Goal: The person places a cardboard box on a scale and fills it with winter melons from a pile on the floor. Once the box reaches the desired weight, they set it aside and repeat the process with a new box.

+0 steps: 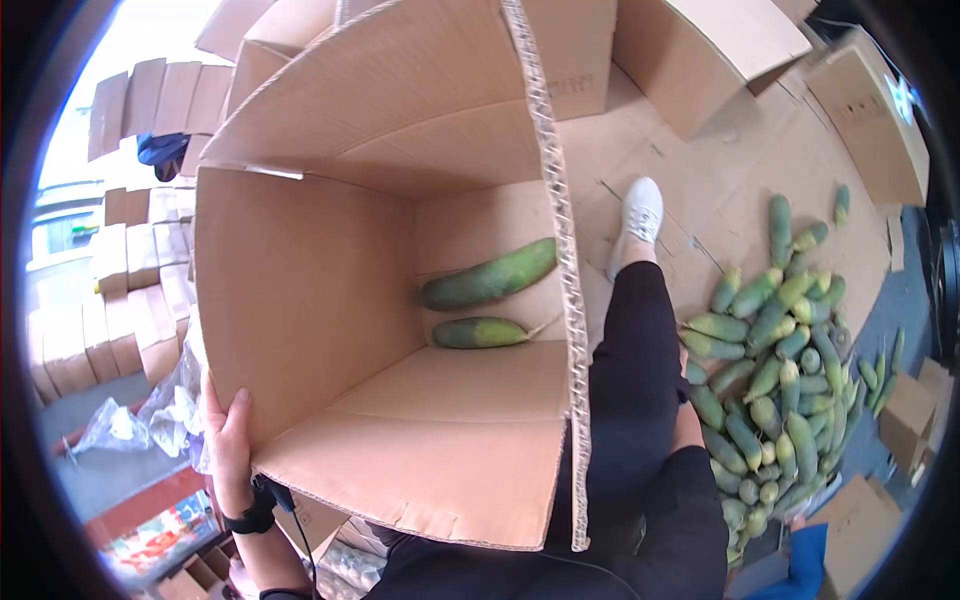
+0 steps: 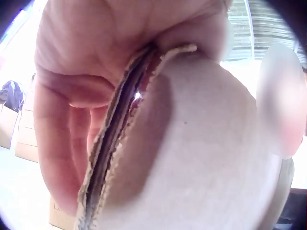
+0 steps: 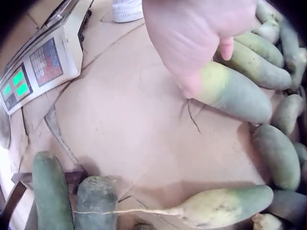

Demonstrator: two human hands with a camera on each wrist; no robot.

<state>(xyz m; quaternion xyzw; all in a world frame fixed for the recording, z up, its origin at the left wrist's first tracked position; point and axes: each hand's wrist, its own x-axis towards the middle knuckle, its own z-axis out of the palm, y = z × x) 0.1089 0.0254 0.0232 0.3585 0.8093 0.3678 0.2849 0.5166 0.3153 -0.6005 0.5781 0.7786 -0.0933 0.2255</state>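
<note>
An open cardboard box (image 1: 310, 260) is tilted in front of the body, with two green radishes (image 1: 490, 275) lying inside. My left hand (image 1: 228, 440) grips the box's left edge; in the left wrist view, the hand (image 2: 129, 52) has the cardboard edge (image 2: 108, 148) between thumb and fingers. Down at the floor, my right hand (image 3: 201, 38) holds the pale end of a green radish (image 3: 240, 96) at the pile's edge, its fingers partly hidden. From the head view, the right hand is mostly hidden behind the leg.
A large radish pile (image 1: 790, 400) spreads over the cardboard-covered floor at the right. A scale with a lit display (image 3: 43, 67) stands at upper left in the right wrist view. More boxes (image 1: 700, 60) stand at the top, and a white shoe (image 1: 643, 210) is on the floor.
</note>
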